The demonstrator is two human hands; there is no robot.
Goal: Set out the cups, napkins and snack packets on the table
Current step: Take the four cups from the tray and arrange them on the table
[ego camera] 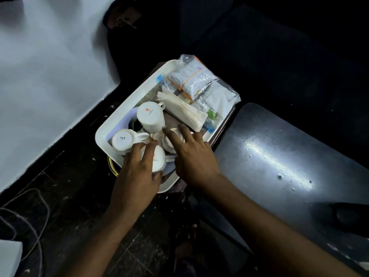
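We've barely begun: cups, napkins and packets all sit in the tray; table bare. Left hand clasps a near-corner cup; right hand spreads over another.

In the tray the upturned cups cluster at the near left end, the napkins lie just right of them, the bagged snack packets fill the far end, and the surface lies to the tray's right.
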